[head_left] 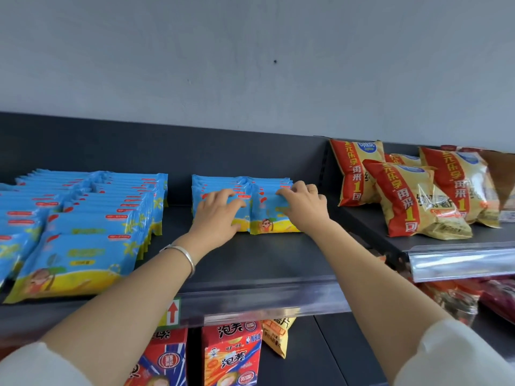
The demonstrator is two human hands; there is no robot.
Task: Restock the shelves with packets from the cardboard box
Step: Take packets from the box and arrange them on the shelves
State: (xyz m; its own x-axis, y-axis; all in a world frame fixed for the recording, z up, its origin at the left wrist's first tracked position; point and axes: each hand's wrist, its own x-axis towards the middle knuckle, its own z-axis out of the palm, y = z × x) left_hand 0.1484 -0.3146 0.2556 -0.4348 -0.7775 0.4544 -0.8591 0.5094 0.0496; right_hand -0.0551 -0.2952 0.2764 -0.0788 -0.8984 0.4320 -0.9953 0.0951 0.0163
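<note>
A short row of blue-and-yellow packets stands near the back of the dark top shelf. My left hand lies over the front left packet, fingers curled on its top edge. My right hand grips the top edge of the front right packet with bent fingers. A silver bangle is on my left wrist. The cardboard box is out of view.
Longer rows of the same blue packets fill the shelf's left side. Red-and-yellow crisp bags stand on the neighbouring shelf to the right. A clear price rail runs along the shelf front. Red snack boxes sit below.
</note>
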